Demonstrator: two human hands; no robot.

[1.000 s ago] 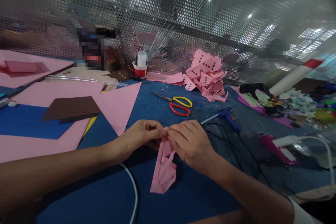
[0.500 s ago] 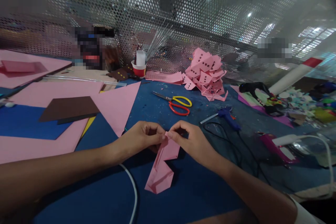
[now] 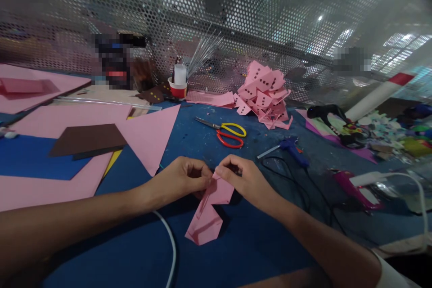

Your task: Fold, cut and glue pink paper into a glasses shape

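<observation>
Both hands pinch the top end of a folded pink paper strip, whose lower part hangs toward me over the blue table. My left hand grips its left edge between thumb and fingers. On the other side, my right hand has thumb and forefinger closed on the upper corner. The fingertips of the two hands nearly meet. Beyond them lie scissors with one yellow and one red handle. A blue glue gun rests to the right of the scissors.
Pink sheets, a brown sheet and a blue sheet cover the left side. At the back stand a paper cup and a pile of folded pink pieces. A white cable crosses the near table.
The lower end of the pink paper has shifted slightly upward, and its upper part spreads a little more to the right. Both hands keep their pinch in nearly the same place.
</observation>
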